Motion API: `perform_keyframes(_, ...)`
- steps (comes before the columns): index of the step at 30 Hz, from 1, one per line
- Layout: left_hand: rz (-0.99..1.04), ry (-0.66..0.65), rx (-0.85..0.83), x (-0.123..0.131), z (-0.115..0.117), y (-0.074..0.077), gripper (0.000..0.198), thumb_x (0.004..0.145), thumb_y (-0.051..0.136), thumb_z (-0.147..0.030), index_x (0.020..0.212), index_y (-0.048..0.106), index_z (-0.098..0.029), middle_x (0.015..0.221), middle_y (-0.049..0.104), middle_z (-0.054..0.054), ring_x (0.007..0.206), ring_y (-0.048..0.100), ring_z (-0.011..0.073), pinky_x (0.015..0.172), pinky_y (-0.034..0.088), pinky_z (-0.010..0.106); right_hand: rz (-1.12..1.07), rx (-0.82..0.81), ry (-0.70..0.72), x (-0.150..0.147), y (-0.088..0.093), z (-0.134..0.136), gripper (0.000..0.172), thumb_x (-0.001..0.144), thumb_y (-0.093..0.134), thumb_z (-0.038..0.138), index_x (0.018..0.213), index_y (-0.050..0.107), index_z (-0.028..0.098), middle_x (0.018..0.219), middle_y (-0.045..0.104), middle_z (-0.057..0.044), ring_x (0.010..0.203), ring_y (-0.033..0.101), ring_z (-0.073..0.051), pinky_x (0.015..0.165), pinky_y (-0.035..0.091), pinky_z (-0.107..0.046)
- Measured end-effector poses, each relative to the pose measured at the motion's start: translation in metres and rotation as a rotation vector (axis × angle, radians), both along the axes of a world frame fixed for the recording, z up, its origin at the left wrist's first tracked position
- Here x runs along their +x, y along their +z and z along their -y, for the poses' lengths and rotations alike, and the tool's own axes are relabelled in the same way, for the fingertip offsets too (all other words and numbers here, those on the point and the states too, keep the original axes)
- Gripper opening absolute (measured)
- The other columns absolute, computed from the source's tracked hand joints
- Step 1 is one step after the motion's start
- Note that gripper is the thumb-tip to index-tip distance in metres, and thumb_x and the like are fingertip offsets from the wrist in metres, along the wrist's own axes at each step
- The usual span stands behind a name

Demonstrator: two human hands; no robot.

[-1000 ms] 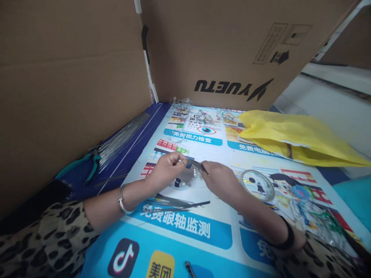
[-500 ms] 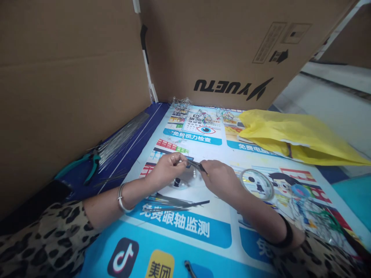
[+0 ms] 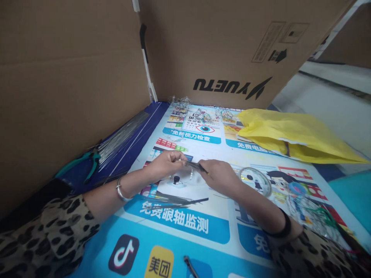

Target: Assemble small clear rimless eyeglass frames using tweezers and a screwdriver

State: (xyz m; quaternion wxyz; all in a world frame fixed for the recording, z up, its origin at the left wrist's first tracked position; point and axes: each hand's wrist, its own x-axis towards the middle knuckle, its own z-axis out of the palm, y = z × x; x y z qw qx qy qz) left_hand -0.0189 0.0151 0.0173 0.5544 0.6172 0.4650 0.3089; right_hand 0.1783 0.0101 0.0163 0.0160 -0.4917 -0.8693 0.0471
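Note:
My left hand [image 3: 166, 166] is closed, thumb and fingers pinching a thin wire strung with small pale beads [image 3: 191, 175]. The beaded end curves down below the fingertips. In my right hand [image 3: 220, 175] is a pair of dark narrow-nosed pliers [image 3: 195, 165], its handles mostly hidden inside the fist. The jaws point left and reach the left fingertips; whether they grip the wire I cannot make out. Beneath the hands, a bunch of dark thin strips [image 3: 179, 200] lies on the printed sheet [image 3: 214, 197].
Teal-handled pliers [image 3: 94, 166] and a bundle of silvery wires [image 3: 121, 141] lie at left. A roll of clear tape [image 3: 269, 187], tangled wire pieces [image 3: 315, 216] and a yellow bag [image 3: 292, 135] are at right. Cardboard walls [image 3: 203, 50] stand behind.
The beaded end below the fingers has swung slightly left and now shows a curve. Both hands keep their grips and have barely moved.

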Motion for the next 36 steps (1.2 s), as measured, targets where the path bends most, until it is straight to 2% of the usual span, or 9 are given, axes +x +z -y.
perform_keyframes(8, 0.076, -0.022, -0.026, -0.003, -0.003, -0.005, 0.012, 0.072, 0.055, -0.027, 0.072, 0.052, -0.015, 0.041, 0.039, -0.009, 0.034, 0.03, 0.0031, 0.037, 0.022, 0.017, 0.042, -0.057, -0.056, -0.003, 0.005, 0.002, 0.026, 0.088, 0.033, 0.037, 0.088, 0.054, 0.023, 0.083, 0.065, -0.002, 0.072, 0.057, -0.015, 0.055, 0.024, -0.024)
perform_keyframes(14, 0.22, -0.102, -0.05, -0.007, -0.008, -0.011, 0.022, 0.076, 0.055, -0.035, 0.086, 0.052, -0.015, 0.048, 0.046, -0.007, 0.04, 0.038, 0.0041, 0.041, 0.029, 0.016, 0.004, -0.131, -0.11, -0.001, 0.008, -0.001, 0.027, 0.088, 0.033, 0.04, 0.089, 0.054, 0.022, 0.082, 0.064, -0.002, 0.073, 0.057, -0.015, 0.054, 0.025, -0.023)
perform_keyframes(20, 0.177, 0.018, 0.012, -0.012, -0.002, -0.002, 0.03, 0.079, 0.05, -0.045, 0.081, 0.05, -0.015, 0.06, 0.051, -0.003, 0.044, 0.044, 0.0046, 0.038, 0.028, 0.014, -0.049, -0.259, -0.155, 0.005, 0.015, -0.004, 0.028, 0.088, 0.034, 0.039, 0.093, 0.055, 0.022, 0.089, 0.064, -0.003, 0.08, 0.057, -0.015, 0.058, 0.03, -0.022)
perform_keyframes(23, 0.076, 0.097, 0.05, -0.014, 0.001, -0.001, 0.033, 0.079, 0.049, -0.048, 0.073, 0.049, -0.015, 0.055, 0.049, -0.004, 0.043, 0.043, 0.0047, 0.039, 0.031, 0.014, -0.011, -0.306, -0.154, 0.008, 0.02, -0.004, 0.031, 0.088, 0.033, 0.04, 0.097, 0.055, 0.021, 0.093, 0.063, -0.004, 0.083, 0.057, -0.016, 0.059, 0.031, -0.022)
perform_keyframes(31, -0.206, 0.25, 0.29, -0.009, -0.005, -0.012, 0.027, 0.079, 0.049, -0.036, 0.063, 0.054, -0.014, 0.058, 0.054, -0.002, 0.05, 0.047, 0.0066, 0.048, 0.038, 0.017, 0.124, -0.321, -0.163, 0.007, 0.023, -0.007, 0.03, 0.086, 0.035, 0.04, 0.098, 0.054, 0.022, 0.096, 0.064, -0.006, 0.085, 0.058, -0.019, 0.059, 0.032, -0.025)
perform_keyframes(34, -0.205, 0.282, 0.306, -0.008, -0.005, -0.008, 0.026, 0.079, 0.048, -0.035, 0.064, 0.054, -0.015, 0.058, 0.053, -0.002, 0.052, 0.047, 0.0072, 0.049, 0.037, 0.017, 0.15, -0.316, -0.188, 0.004, 0.026, -0.006, 0.03, 0.086, 0.034, 0.038, 0.1, 0.054, 0.021, 0.095, 0.064, -0.007, 0.084, 0.058, -0.02, 0.058, 0.031, -0.025)
perform_keyframes(36, -0.144, 0.249, 0.283, -0.008, 0.0, 0.0, 0.027, 0.08, 0.047, -0.036, 0.064, 0.053, -0.015, 0.059, 0.053, -0.003, 0.051, 0.046, 0.0068, 0.049, 0.037, 0.017, 0.15, -0.32, -0.185, 0.004, 0.032, -0.003, 0.03, 0.086, 0.033, 0.038, 0.097, 0.055, 0.021, 0.094, 0.064, -0.007, 0.083, 0.058, -0.02, 0.058, 0.031, -0.025)
